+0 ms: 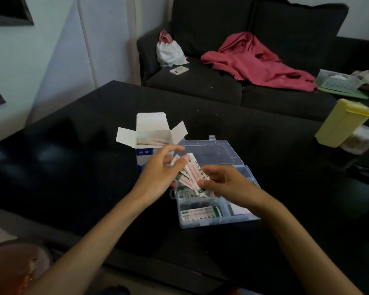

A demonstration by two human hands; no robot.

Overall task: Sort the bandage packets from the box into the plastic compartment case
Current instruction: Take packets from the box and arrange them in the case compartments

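A white and blue cardboard box (151, 135) stands open on the black table, with more packets showing inside it. Right of it lies the clear plastic compartment case (249, 175), lid folded back. My left hand (158, 175) and my right hand (224, 184) both hold a fanned bunch of white, red and green bandage packets (193, 172) just above the case's left side. Several packets (200, 213) lie in the case's front left compartment, and others sit in the compartment behind it, partly hidden by my hands.
A yellow lidded container (343, 124) stands at the table's right edge. Behind the table is a dark sofa with a pink garment (256, 62), a white bag (168, 52), a phone (179, 70) and a green basket (337, 81).
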